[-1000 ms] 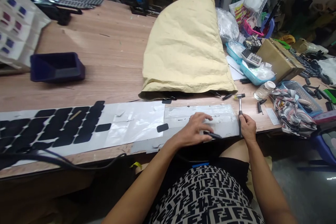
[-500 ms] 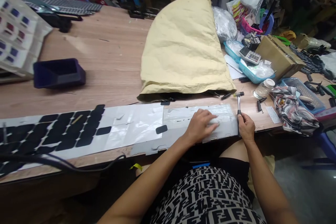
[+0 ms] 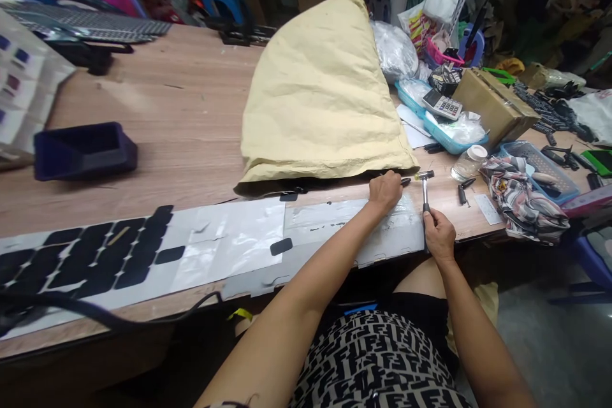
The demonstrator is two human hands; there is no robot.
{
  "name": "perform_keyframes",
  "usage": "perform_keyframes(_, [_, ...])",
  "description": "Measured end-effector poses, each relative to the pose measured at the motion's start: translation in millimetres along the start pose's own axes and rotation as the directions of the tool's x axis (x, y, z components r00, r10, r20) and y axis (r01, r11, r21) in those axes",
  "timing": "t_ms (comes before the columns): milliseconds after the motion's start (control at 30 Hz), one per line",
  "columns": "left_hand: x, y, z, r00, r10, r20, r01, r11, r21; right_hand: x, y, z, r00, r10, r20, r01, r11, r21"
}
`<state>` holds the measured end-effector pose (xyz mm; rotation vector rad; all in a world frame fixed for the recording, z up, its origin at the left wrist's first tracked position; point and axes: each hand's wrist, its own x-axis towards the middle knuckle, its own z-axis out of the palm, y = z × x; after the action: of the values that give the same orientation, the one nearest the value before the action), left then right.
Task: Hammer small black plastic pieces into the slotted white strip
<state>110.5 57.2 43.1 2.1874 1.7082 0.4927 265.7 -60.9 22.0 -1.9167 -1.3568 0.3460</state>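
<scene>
gripping a hammer (image 3: pixel 425 192) with right hand (image 3: pixel 439 234), left hand (image 3: pixel 385 190) at yellow sack (image 3: pixel 320 92).

Clock: centred on left hand (image 3: pixel 386 191), 12 points away from wearer
Sack: yellow sack (image 3: pixel 325 95) bulks from 9 to 12, blocks any straight reach across the table (image 3: pixel 191 134) that way
Left forearm: runs out toward 7, cuts the lane along the grey board (image 3: pixel 392 236)
Right side: hammer (image 3: pixel 425 193) just beside at 3, right hand (image 3: pixel 440 233) round its handle at 4
Clutter: jar (image 3: pixel 463 167) past the hammer, blue tray (image 3: pixel 442 137) at 1 to 2, box (image 3: pixel 492 108) at 2, narrow gaps
Low stuff: white sheet (image 3: pixel 229 229) lies flat at 8 to 9, hand can pass over
Wide lane: bare wood at 10, between dark bin (image 3: pixel 86 169) and sack
</scene>
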Motion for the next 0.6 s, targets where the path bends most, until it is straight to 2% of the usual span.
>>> perform_keyframes(67, [-17,-16,-7.9,0.998,0.050,-0.045,-0.052,0.997,-0.055,0,0,0,1.000,0.005,0.007,-0.005,1.000,0.005])
perform_keyframes(200, [-55,-63,-24.3,0.988,0.115,-0.099,-0.129,0.981,-0.148,1,0,-1,1.000,0.001,0.012,-0.001,1.000,0.017])
perform_keyframes(333, [-77,-101,-21.8,0.992,0.095,-0.084,-0.112,0.967,-0.231,0,-1,-3,0.999,-0.032,0.026,0.031,0.999,0.035])
perform_keyframes(433, [-79,-112,-13.5,0.992,0.068,-0.103,-0.097,0.946,-0.308,-11,-6,-7,0.989,-0.138,0.058,0.135,0.990,0.045])
perform_keyframes(600, [-76,-113,-10.5,0.991,0.070,-0.114,-0.105,0.935,-0.339,-44,-24,-10,0.931,-0.335,0.146,0.337,0.942,0.013])
